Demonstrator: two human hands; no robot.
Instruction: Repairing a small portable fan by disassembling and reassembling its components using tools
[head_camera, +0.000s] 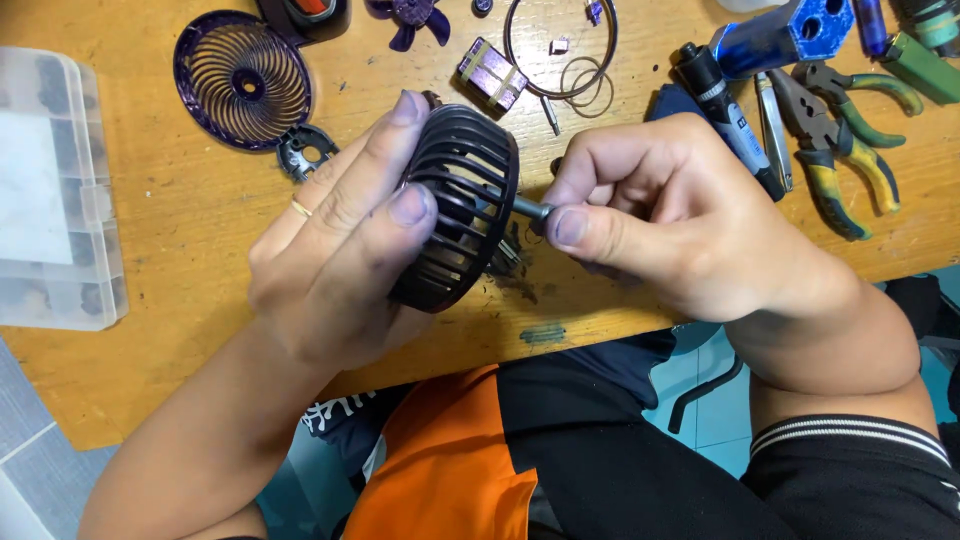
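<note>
At centre frame, above a wooden table (180, 230), the left hand (340, 240) grips the rim of a dark fan cage (460, 205), seemingly light, brittle plastic, while the right hand (660, 220) pinches a thin screwdriver (532, 210).

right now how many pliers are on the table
2, both at the right end of the table: yellow-handled pliers and green-handled pliers just beyond them. More tools may be hidden past the frame edge.

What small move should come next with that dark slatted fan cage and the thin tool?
Probably a slow twist of the thin dark screwdriver: the right hand pinches it with its tip inside the dark slatted plastic fan cage, which the left hand grips steady.
</note>
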